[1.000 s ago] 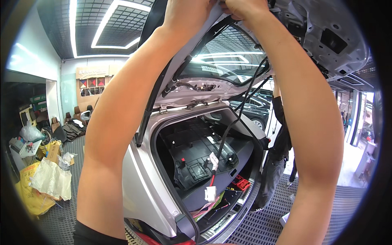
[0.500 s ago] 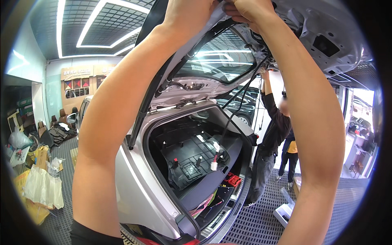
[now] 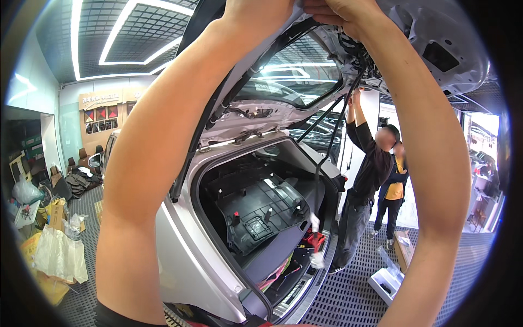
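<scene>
While both our arms reach overhead, our left hand (image 3: 256, 13) and right hand (image 3: 340, 12) meet at the inner side of the raised tailgate (image 3: 436, 38), just where a bundle of black wiring (image 3: 357, 60) runs along its bare white metal. Our right hand curls its fingers (image 3: 327, 16) down against that upper edge, seemingly pinching or pressing something small there, though we cannot make out what; our left hand is cut off by the top of the view, so we cannot tell whether it is spread or closed. We judge the work to be partway along: the tailgate has its inner trim off, with cables and cut-outs exposed, and the boot (image 3: 261, 212) below is stripped to its black plastic floor tray with red parts and loose wires near the sill, so refitting is plainly not done. What exactly sits between our hands stays hidden behind our own wrists and the frame edge. A black gas strut (image 3: 327, 147) hangs down from the tailgate toward the boot opening. To the right, another person in dark clothes (image 3: 370, 180) reaches up to the same tailgate, with a second person in a yellow top (image 3: 395, 188) partly hidden behind. Bags and boxes (image 3: 49, 245) lie blurred on the grated floor at left.
</scene>
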The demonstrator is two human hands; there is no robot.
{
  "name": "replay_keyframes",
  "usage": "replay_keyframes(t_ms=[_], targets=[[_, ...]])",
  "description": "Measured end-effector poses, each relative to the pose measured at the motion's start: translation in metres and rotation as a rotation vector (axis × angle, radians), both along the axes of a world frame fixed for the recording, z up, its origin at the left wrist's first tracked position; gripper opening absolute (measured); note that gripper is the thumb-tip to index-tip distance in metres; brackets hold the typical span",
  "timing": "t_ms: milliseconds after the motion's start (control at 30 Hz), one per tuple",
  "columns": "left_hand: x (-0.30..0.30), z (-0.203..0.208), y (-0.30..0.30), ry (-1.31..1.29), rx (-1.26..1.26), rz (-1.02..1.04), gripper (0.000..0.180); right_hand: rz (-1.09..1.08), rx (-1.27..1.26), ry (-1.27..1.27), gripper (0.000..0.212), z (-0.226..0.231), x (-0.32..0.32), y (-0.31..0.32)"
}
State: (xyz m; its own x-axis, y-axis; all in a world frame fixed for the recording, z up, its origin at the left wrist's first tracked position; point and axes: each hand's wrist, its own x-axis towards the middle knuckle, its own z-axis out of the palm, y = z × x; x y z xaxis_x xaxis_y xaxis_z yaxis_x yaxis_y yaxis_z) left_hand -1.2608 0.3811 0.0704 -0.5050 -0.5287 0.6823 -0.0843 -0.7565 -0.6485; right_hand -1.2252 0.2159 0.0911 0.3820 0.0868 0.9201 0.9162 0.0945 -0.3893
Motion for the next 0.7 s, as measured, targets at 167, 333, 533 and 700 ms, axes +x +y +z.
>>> replay_keyframes(t_ms=[167, 333, 533, 700], targets=[[0.008, -0.016, -0.014, -0.011, -0.134, -0.130, 0.011, -0.176, -0.004, -0.194, 0.016, -0.012, -0.020, 0.002], [0.012, -0.022, -0.016, 0.061, -0.228, -0.280, 0.012, -0.543, -0.002, -0.225, 0.023, -0.014, -0.053, 0.014], [0.014, -0.020, -0.017, 0.005, -0.304, -0.169, 0.011, -0.403, -0.045, -0.239, 0.025, -0.012, -0.048, 0.006], [0.017, -0.020, -0.016, -0.044, -0.253, -0.194, 0.012, -0.272, -0.138, -0.130, 0.019, 0.011, -0.028, -0.005]])
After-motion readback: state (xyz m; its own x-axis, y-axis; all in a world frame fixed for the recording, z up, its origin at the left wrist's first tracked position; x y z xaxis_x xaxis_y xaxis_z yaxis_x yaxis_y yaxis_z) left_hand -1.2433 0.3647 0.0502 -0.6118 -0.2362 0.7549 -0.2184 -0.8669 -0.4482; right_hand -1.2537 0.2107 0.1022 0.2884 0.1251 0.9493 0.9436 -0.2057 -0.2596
